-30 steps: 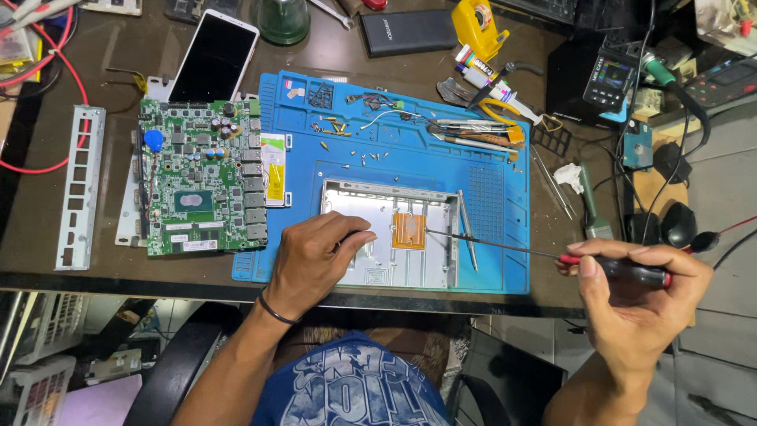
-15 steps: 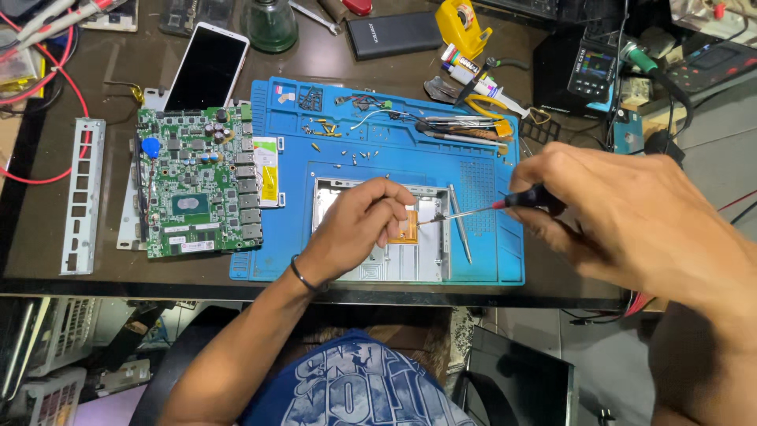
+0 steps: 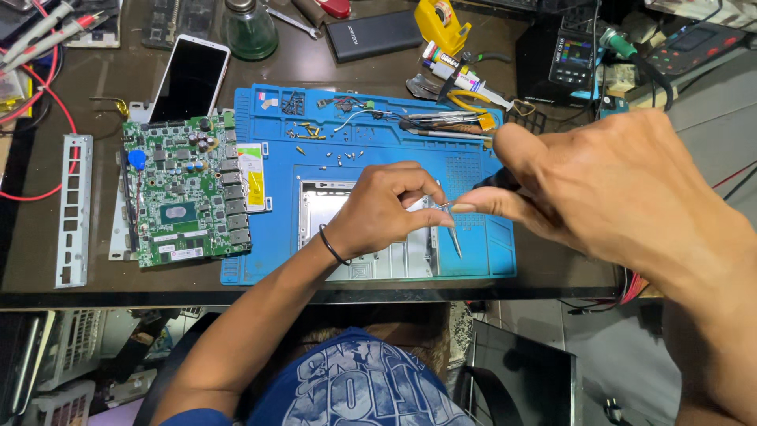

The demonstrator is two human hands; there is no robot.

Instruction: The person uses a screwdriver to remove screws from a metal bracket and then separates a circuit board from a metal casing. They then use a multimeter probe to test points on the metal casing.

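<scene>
Head view: the left hand (image 3: 384,211) rests curled on the silver metal chassis (image 3: 371,256), fingers pinched at its right edge, though what they pinch cannot be told. The right hand (image 3: 607,185) grasps a dark-handled tool (image 3: 498,181) whose axis points left toward that pinch; fingertips of both hands nearly meet. The chassis lies on the blue work mat (image 3: 276,244); a green circuit board (image 3: 185,189) sits well left.

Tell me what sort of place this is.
Most likely an electronics repair bench. A bare green circuit board lies beside a blue work mat strewn with small screws, and the right hand holds a thin tool over an opened metal case.
</scene>
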